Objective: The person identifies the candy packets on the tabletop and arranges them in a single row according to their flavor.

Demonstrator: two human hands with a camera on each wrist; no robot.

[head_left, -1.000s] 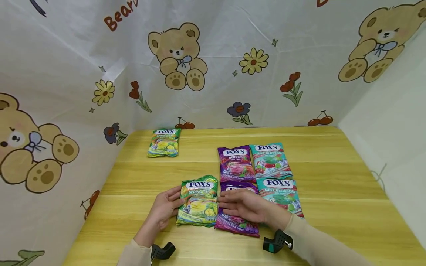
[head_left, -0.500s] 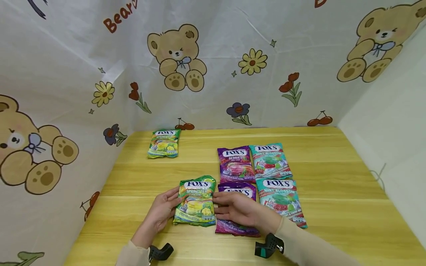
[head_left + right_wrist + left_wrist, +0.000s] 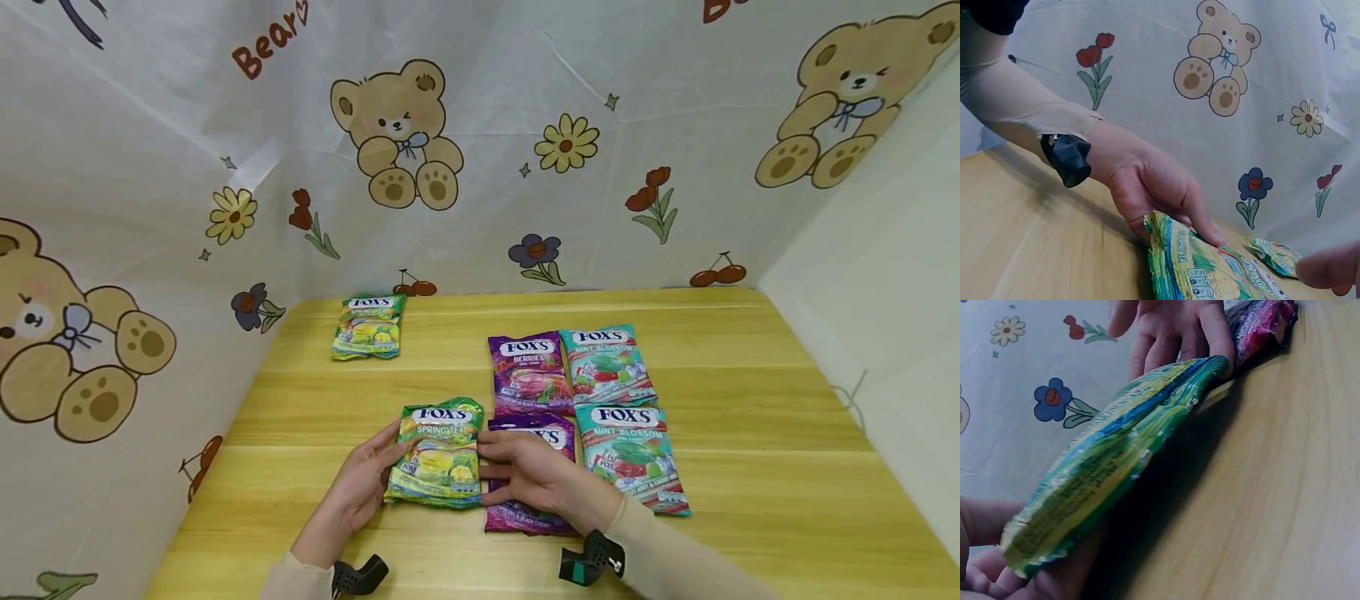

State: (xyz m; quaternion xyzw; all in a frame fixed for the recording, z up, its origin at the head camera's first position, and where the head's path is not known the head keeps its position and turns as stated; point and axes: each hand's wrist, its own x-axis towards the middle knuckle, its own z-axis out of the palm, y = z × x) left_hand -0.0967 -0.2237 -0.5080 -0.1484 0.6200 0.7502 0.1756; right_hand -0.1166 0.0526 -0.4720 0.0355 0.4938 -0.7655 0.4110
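A green and yellow Spring Tea candy bag [image 3: 437, 457] is held between the two hands in the head view. My left hand [image 3: 360, 479] grips its left edge, thumb on top and fingers beneath. The left wrist view has the bag [image 3: 1110, 456] tilted, with dark shadow between it and the wood. Fairly straight fingers of my right hand [image 3: 536, 475] are right at the bag's right edge, over a purple candy bag [image 3: 517, 518] that they partly hide. In the right wrist view the left thumb lies on the bag [image 3: 1204, 265].
Another purple Berries bag [image 3: 529, 372] lies behind the covered one. Two teal Mint Blossom bags [image 3: 609, 365] form a column to its right. A second Spring Tea bag [image 3: 368, 327] lies at the table's back left. A bear-print cloth [image 3: 487, 167] hangs behind the wooden table [image 3: 750, 467].
Both hands and the Spring Tea bag have shifted slightly left, away from the purple bag. The front Mint Blossom bag shows more as the right arm moves left.
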